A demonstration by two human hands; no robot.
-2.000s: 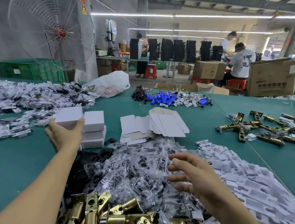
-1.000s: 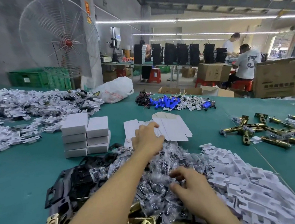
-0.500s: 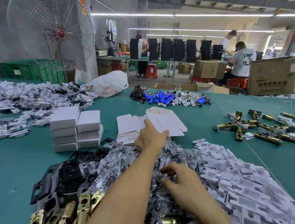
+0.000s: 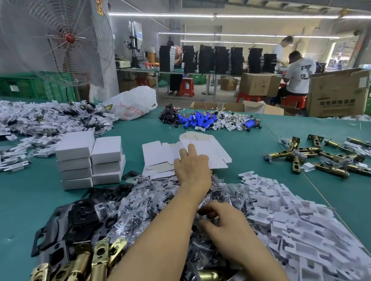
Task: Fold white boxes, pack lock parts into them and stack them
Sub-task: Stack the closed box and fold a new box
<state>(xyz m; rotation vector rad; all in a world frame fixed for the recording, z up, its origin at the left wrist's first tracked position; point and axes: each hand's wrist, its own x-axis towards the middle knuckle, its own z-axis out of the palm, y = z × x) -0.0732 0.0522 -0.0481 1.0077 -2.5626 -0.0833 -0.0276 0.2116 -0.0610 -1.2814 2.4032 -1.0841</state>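
Observation:
My left hand [image 4: 191, 166] reaches forward, its straight fingers resting on the pile of flat white box blanks [image 4: 213, 153] in the table's middle. My right hand [image 4: 224, 227] is nearer me, fingers curled down into the heap of small clear screw bags [image 4: 141, 205]; whether it holds one is hidden. To the left stand two stacks of folded white boxes [image 4: 89, 160]. Brass latch bolts [image 4: 64, 279] and black plates [image 4: 78, 219] lie at the near left. White paper inserts [image 4: 300, 224] are heaped at the right.
The green table [image 4: 14, 206] also holds bagged parts [image 4: 28, 126] at far left, blue batteries [image 4: 200, 119] at the back and more brass latches [image 4: 309, 156] at right. A standing fan [image 4: 59, 39], a white bag [image 4: 134, 104], cardboard boxes [image 4: 336, 93] and seated workers [image 4: 297, 74] lie beyond.
My left hand set a folded box on the left stack, then crossed right onto the flat blanks. My right hand dropped into the screw bags and curled its fingers there.

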